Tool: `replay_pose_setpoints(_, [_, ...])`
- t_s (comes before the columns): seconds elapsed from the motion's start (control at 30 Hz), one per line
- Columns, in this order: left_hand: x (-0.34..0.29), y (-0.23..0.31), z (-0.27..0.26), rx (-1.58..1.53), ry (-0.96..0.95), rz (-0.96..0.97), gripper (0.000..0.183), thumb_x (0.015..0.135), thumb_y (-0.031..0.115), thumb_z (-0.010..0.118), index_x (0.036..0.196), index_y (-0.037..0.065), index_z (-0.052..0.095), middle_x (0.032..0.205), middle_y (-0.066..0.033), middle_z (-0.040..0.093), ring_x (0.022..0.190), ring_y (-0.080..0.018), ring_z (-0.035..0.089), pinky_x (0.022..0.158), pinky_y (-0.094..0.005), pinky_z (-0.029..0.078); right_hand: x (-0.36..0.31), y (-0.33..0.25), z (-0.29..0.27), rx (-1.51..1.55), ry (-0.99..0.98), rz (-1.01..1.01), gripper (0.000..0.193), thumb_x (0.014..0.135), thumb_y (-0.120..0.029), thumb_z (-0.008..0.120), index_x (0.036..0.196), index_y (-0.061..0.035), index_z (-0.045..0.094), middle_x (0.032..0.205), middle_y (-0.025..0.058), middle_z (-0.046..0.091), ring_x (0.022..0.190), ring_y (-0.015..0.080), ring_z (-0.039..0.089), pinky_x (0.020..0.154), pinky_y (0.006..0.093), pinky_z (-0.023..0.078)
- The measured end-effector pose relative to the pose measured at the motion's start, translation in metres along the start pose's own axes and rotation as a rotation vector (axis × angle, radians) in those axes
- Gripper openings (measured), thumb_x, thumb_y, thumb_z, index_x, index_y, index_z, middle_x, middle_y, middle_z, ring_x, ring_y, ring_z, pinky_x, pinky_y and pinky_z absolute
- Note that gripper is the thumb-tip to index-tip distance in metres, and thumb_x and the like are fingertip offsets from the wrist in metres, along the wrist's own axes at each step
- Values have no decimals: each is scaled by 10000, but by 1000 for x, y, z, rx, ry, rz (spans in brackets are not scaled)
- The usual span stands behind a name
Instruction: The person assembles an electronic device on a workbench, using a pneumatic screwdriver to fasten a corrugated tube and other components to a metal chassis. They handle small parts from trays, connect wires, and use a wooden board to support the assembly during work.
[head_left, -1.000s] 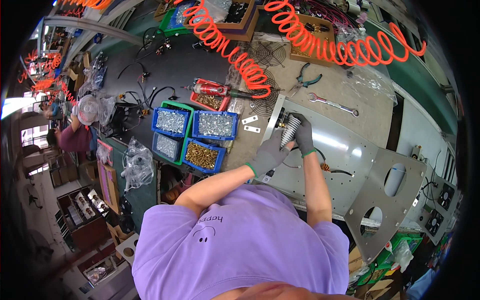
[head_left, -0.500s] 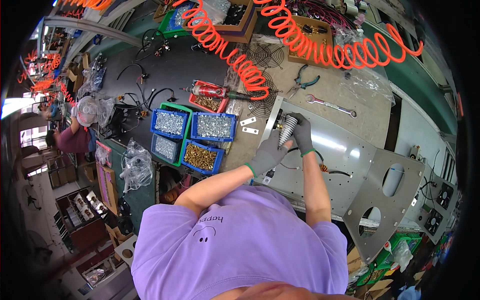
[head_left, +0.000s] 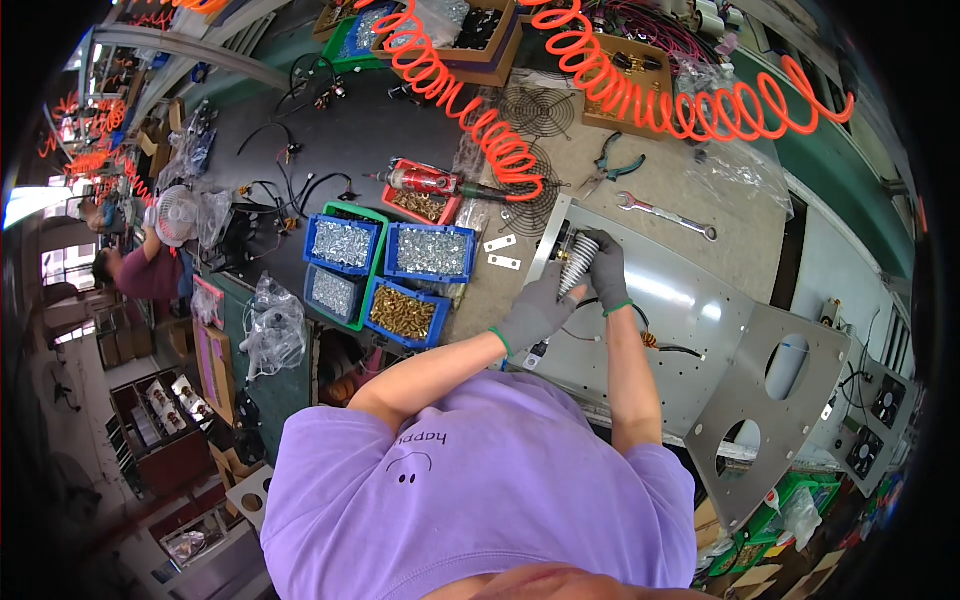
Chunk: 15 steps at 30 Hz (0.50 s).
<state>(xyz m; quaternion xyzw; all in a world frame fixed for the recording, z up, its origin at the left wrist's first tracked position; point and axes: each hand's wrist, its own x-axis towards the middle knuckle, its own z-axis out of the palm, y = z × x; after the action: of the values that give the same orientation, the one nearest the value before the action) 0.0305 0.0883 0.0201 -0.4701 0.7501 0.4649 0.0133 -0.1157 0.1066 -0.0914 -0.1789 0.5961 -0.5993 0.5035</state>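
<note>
A ribbed, silver-grey cylinder (head_left: 579, 262) stands tilted at the left end of a grey sheet-metal panel (head_left: 670, 290). My right hand (head_left: 607, 266), in a grey glove with a green cuff, curls around its upper right side. From the lower left, my left hand (head_left: 532, 314), gloved alike, closes on its lower end, thumb toward the ribs. Some fingertips are hidden behind the cylinder. Brass-coloured fittings (head_left: 563, 257) show beside it, at the panel's raised edge. Below my right hand, a black cable with a copper-coloured coil (head_left: 649, 340) lies on the panel.
Blue bins of screws (head_left: 430, 252) and a red power screwdriver (head_left: 420, 179) lie to the left. Pliers (head_left: 610, 165) and a wrench (head_left: 668, 216) rest beyond the panel. Orange coiled hoses (head_left: 690, 115) hang above. An upright plate with oval holes (head_left: 770, 400) stands at right.
Both hands stay on the ribbed cylinder, with hardly any shift in their grip. The whole view has moved slightly, so the bench things appear a little farther right.
</note>
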Motion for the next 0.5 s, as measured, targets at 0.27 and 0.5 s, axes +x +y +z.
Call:
replay_pose_setpoints(0.27, [-3, 9, -6, -26, -7, 25, 586, 861, 438, 527, 1189, -30, 397, 799, -269, 587, 752, -418, 597, 631, -462, 458, 3, 1, -1, -50, -13, -65, 234, 790, 45, 470, 979, 13, 604, 840, 72, 633, 688, 121, 590, 563, 250, 490])
replay_pose_setpoints(0.5, [0, -2, 3, -67, 33, 51, 551, 863, 442, 532, 1175, 4, 409, 695, -197, 584, 614, -325, 608, 537, -406, 463, -1, -5, 1, -66, -38, 17, 178, 841, -44, 514, 988, 9, 601, 837, 66, 626, 683, 103, 576, 569, 241, 483])
